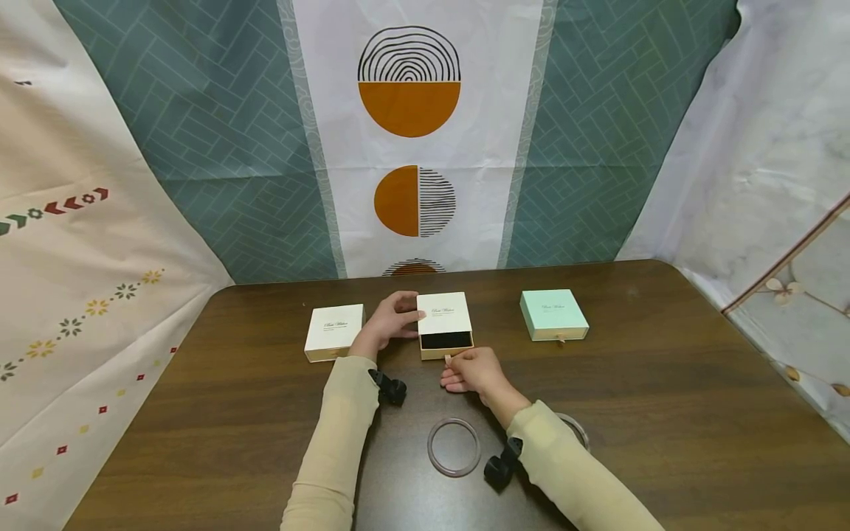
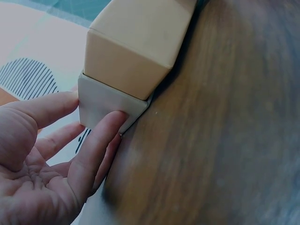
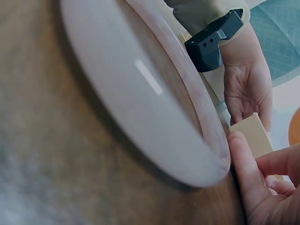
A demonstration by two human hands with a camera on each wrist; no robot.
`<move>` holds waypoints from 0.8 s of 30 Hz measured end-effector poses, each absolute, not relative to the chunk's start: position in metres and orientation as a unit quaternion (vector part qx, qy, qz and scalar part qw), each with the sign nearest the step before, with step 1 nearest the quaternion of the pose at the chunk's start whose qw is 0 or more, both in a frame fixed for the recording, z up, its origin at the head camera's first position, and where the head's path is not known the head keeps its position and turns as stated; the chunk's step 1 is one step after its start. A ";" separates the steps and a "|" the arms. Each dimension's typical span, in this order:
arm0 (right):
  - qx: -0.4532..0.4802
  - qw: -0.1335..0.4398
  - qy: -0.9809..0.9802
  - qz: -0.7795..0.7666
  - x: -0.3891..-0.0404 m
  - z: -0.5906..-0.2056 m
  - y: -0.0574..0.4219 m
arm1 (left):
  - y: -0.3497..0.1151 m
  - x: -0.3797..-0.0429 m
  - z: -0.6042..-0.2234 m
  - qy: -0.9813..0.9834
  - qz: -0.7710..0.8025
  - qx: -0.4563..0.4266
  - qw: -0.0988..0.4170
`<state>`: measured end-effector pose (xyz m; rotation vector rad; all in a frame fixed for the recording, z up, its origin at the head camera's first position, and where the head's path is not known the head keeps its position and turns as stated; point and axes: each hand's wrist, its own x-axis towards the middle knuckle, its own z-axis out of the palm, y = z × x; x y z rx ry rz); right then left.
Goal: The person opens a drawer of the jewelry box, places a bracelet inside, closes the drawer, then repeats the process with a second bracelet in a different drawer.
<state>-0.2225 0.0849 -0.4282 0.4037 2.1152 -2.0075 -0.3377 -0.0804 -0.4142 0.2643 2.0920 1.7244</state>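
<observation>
A small white drawer box [image 1: 443, 304] with printed lettering stands near the back of the table, its drawer [image 1: 434, 355] pulled partly out and showing a black interior. My left hand [image 1: 392, 318] grips the box's sleeve from the left and rear; in the left wrist view the thumb and fingers [image 2: 101, 145] press on its pale end. At the drawer's front, my right hand [image 1: 477, 370] pinches the small pull tab [image 1: 448, 360] between thumb and forefinger. A translucent greyish bangle [image 1: 454, 473] lies flat in front of the hands and looms large in the right wrist view.
Another white box [image 1: 334, 327] stands left of the left hand, closed. To the right is a mint-green box [image 1: 554, 310] with a small pull. Under the right forearm, a second bangle [image 1: 579, 428] is partly hidden. Patterned cloth [image 1: 425, 151] hangs behind the wooden table [image 1: 219, 413].
</observation>
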 end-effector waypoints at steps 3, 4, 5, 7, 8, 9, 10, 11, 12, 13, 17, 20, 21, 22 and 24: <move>0.137 0.098 0.717 -0.676 -0.222 -0.429 0.085 | -0.081 -0.330 -0.403 0.754 0.615 0.097 0.209; 0.137 0.097 0.718 -0.676 -0.222 -0.429 0.084 | -0.081 -0.327 -0.399 0.754 0.615 0.098 0.208; 0.137 0.096 0.718 -0.675 -0.222 -0.430 0.084 | -0.081 -0.325 -0.397 0.755 0.615 0.100 0.207; 0.137 0.094 0.715 -0.679 -0.221 -0.430 0.085 | -0.081 -0.329 -0.403 0.754 0.617 0.100 0.204; 0.137 0.093 0.713 -0.681 -0.220 -0.430 0.085 | -0.081 -0.331 -0.407 0.754 0.618 0.099 0.202; 0.136 0.092 0.712 -0.682 -0.219 -0.430 0.085 | -0.081 -0.334 -0.412 0.754 0.619 0.099 0.200; 0.135 0.091 0.711 -0.684 -0.218 -0.429 0.086 | -0.081 -0.337 -0.416 0.753 0.619 0.098 0.197; 0.134 0.092 0.710 -0.685 -0.217 -0.429 0.086 | -0.081 -0.340 -0.421 0.753 0.620 0.097 0.196; 0.134 0.092 0.708 -0.687 -0.217 -0.429 0.086 | -0.080 -0.343 -0.425 0.753 0.621 0.095 0.194; 0.133 0.094 0.708 -0.687 -0.216 -0.429 0.087 | -0.080 -0.342 -0.425 0.754 0.621 0.094 0.194; 0.130 0.098 0.711 -0.684 -0.214 -0.427 0.088 | -0.080 -0.343 -0.424 0.755 0.621 0.092 0.190; 0.128 0.102 0.711 -0.683 -0.212 -0.426 0.088 | -0.080 -0.343 -0.424 0.755 0.621 0.089 0.190; 0.127 0.102 0.712 -0.683 -0.212 -0.426 0.089 | -0.080 -0.343 -0.423 0.755 0.621 0.090 0.190; 0.124 0.102 0.712 -0.684 -0.211 -0.426 0.089 | -0.080 -0.343 -0.423 0.755 0.621 0.091 0.191; 0.126 0.105 0.711 -0.684 -0.211 -0.426 0.089 | -0.080 -0.343 -0.423 0.754 0.621 0.091 0.193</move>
